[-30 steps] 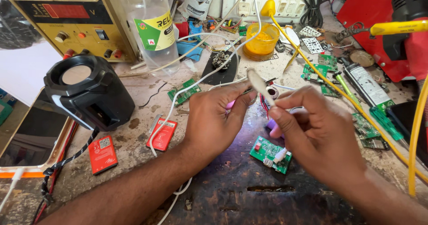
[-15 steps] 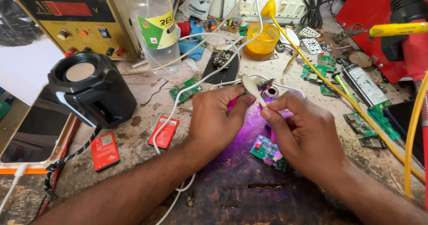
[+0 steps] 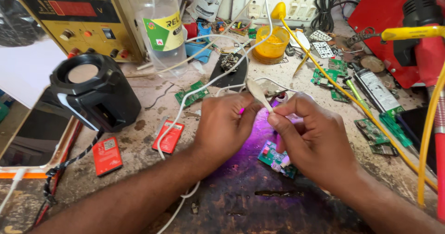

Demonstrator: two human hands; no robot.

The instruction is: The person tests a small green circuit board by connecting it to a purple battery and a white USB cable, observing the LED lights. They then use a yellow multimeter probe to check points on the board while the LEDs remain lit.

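The cluttered workbench (image 3: 139,136) is stained and scuffed, with a dark worn patch near the front edge. At the back left stands a yellow bench power supply (image 3: 69,16) with a red display, and just in front of it a black squat device with a round top opening (image 3: 95,92). A clear plastic bottle (image 3: 160,25) with a green and yellow label stands beside the supply. An orange-yellow jar (image 3: 271,44) sits further back, right of the bottle. Two red flat battery packs (image 3: 169,136) lie left of the hands, one nearer the front edge.

Both hands meet at the middle of the bench over a purple glow. The left hand (image 3: 222,127) is curled closed, fingers tucked inward toward the light; what it grips is hidden. The right hand (image 3: 315,141) is pinched shut on a slim pale tool (image 3: 257,92), thumb and forefinger clamped low on its shaft. The tool's long axis runs diagonally, its broader rounded end pointing up and to the left, away from the person, its lower end hidden between the fingers.

A small green circuit board (image 3: 273,157) lies on the bench just under the right hand
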